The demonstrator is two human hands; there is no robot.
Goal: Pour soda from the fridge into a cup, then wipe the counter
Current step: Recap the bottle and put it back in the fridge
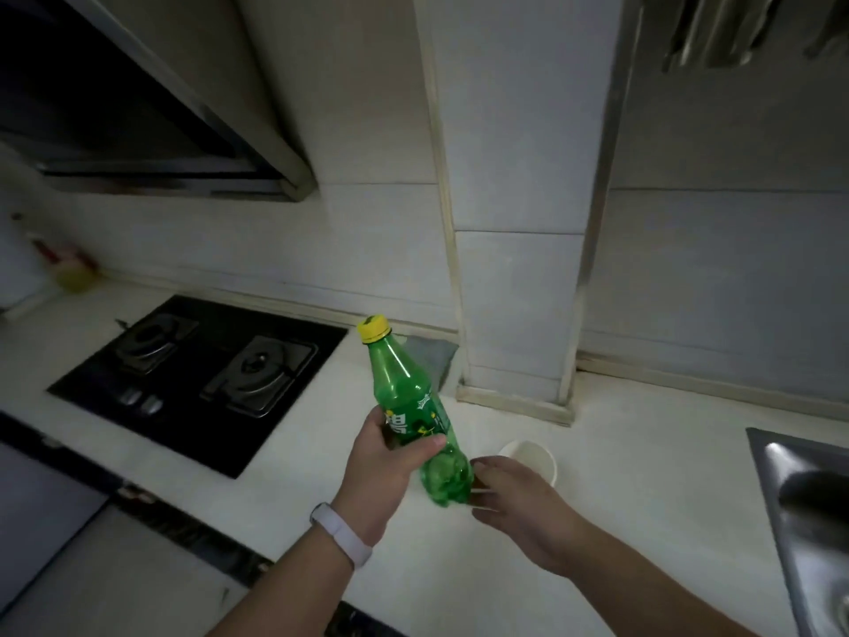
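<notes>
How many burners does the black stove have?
2. The left burner sits at the far left of the stove; the right burner is beside it, nearer the green bottle. None seems hidden.

A home kitchen: a two-burner gas stove [197, 367] set into a pale counter [643, 475], a range hood [151, 108] above, tiled walls [376, 223], and a steel sink [808, 512].

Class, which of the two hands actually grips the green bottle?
The left hand, wearing a white wristband, wraps round the green bottle; the right hand is open beside its base.
</notes>
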